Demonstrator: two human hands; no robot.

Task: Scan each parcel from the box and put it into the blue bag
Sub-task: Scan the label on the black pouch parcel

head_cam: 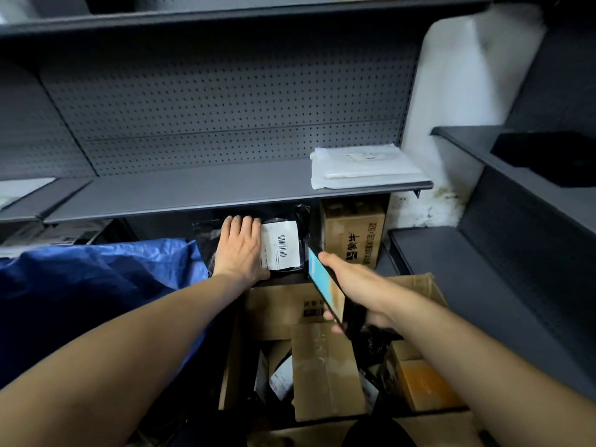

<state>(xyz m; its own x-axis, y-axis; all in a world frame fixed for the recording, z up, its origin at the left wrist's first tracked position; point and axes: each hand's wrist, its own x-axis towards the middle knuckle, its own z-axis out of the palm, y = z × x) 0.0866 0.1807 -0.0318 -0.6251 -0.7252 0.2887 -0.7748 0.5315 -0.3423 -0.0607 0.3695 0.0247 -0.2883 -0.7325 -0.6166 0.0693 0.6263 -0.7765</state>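
My left hand [240, 248] holds up a black plastic parcel [290, 241] by its left side, just under the shelf edge; its white barcode label [281, 245] faces me. My right hand [358, 285] grips a phone [325, 285] with a lit screen, tilted toward the label and a little to its right. The blue bag [96, 279] lies crumpled at the left, beside the parcel. Below my hands stands the open cardboard box [322, 350], with several parcels and smaller cartons inside.
A grey metal shelf [209, 191] with a pegboard back runs above my hands. White flat packets [367, 167] lie on its right end. A printed carton [354, 233] stands under the shelf at the right. More dark shelving [516, 221] lines the right side.
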